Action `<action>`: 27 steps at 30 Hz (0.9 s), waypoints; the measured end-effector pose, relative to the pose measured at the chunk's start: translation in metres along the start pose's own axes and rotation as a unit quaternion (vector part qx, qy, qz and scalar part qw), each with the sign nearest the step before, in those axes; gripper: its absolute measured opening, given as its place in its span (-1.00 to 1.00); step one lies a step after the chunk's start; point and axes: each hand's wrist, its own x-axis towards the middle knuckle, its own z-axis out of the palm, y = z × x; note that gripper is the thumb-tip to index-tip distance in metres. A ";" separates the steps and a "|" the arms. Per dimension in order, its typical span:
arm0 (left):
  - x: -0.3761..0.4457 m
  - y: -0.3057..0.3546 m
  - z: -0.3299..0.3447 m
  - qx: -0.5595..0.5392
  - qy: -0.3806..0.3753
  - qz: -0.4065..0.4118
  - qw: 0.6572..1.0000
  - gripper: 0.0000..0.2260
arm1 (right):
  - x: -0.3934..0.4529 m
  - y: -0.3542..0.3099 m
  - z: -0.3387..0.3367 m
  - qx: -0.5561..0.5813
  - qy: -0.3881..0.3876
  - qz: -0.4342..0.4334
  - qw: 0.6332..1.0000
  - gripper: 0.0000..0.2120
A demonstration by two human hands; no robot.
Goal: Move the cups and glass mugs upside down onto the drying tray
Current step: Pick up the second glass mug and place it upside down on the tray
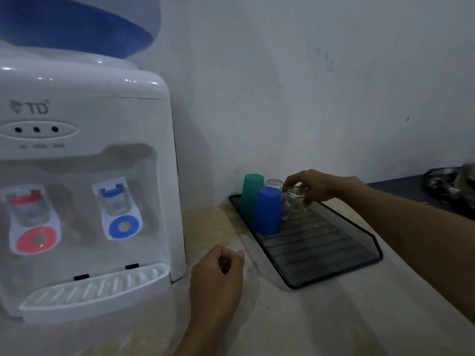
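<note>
Your right hand (pixel 316 187) is pinching the glass mug (pixel 293 206) by its upturned base, holding it tilted on the tray (pixel 370 263) just beside the blue cup (pixel 267 210). It's probably rigid, slick and breakable, so be gripping firmly. Your left hand (pixel 218 276) is resting loosely curled, empty.

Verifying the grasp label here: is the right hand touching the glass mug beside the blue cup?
Touching. In the head view the right hand grips the glass mug, fingers curled round its upturned base.

"TD" logo, white water dispenser (pixel 84 160)
</note>
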 end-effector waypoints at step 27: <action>-0.002 0.002 0.000 0.002 0.007 0.005 1.000 -0.78 | -0.012 0.008 0.038 0.154 0.096 0.024 0.983 -0.38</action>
